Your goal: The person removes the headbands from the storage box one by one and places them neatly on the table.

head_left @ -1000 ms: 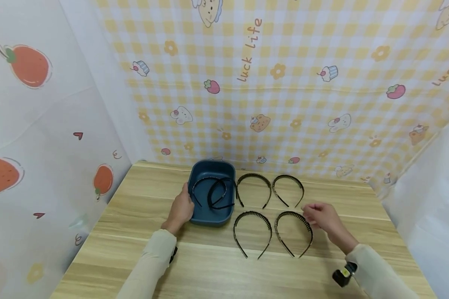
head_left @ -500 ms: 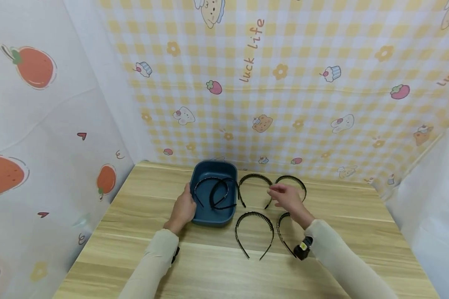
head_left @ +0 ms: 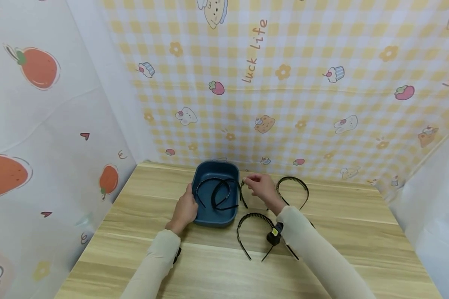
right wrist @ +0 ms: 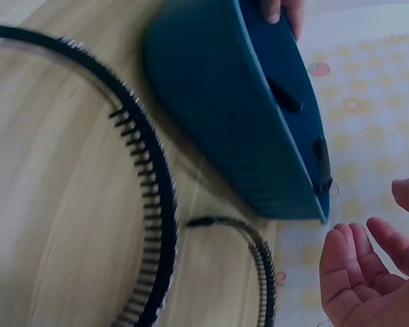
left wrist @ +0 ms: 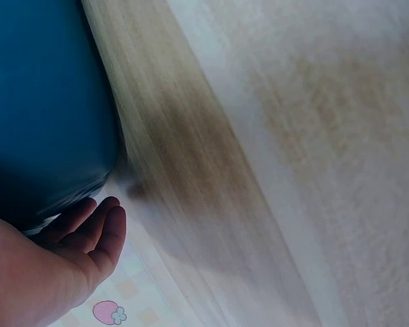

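Observation:
My left hand [head_left: 184, 209] grips the left side of a dark blue plastic container [head_left: 214, 224], its thumb over the rim. Inside it lie two dark headbands, one of them broad and black [head_left: 214, 200]. My right hand [head_left: 265, 189] hovers just right of the container, above a toothed headband [head_left: 242, 197] that it partly covers. In the right wrist view, the fingers of that hand [right wrist: 365, 279] are loosely bent with nothing between them. Another toothed headband [head_left: 254, 214] lies in front. The right sleeve mostly hides a further headband [head_left: 293, 252].
A toothed headband [head_left: 292, 178] lies at the back right of the wooden table [head_left: 217, 274]. A yellow checked cloth [head_left: 194, 95] hangs right behind the table, and white printed cloth [head_left: 71, 124] stands at the left.
My right hand has moved left across the headbands, from the right one toward the container. The left hand stays on the container, and the headbands have not moved.

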Demonstrator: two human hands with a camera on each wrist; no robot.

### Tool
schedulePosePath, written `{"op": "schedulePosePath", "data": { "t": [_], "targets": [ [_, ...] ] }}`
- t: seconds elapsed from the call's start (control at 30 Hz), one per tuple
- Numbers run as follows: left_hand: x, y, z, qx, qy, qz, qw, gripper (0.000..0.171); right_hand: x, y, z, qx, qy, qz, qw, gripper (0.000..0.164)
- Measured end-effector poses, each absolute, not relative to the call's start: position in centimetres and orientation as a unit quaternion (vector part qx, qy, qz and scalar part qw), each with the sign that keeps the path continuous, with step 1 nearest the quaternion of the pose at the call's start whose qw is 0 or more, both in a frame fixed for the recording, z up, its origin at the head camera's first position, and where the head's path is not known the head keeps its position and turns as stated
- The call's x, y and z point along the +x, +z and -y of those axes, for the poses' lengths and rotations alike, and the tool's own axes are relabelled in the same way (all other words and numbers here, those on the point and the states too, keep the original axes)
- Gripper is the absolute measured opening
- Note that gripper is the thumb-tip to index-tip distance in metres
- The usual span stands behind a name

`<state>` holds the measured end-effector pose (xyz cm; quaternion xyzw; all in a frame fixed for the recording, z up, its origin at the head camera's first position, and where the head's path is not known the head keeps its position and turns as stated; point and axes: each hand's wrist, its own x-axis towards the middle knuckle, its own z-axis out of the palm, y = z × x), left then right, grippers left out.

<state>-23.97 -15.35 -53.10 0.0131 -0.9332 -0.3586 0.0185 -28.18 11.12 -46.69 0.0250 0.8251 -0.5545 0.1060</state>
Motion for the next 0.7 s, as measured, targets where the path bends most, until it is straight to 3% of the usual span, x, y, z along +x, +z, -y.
{"op": "schedulePosePath", "data": {
  "t": [0.2, 0.43, 0.7],
  "targets": [
    [-23.9, -53.2, 15.5, 0.012, -0.353, 0.935, 0.036, 0.055, -28.7, -46.7, -8.8, 0.028, -0.543, -0.834, 0.089, 0.041],
    [-24.1, -53.3, 15.5, 0.014, -0.357, 0.934, 0.023, 0.055, -29.1, -46.7, -6.9, 0.018, -0.473, -0.878, 0.070, 0.043],
    [-24.1, -53.2, 15.4, 0.012, -0.355, 0.935, 0.023, 0.054, -29.3, -47.0, -6.7, 0.001, -0.366, -0.929, 0.051, 0.027]
  ]
}}
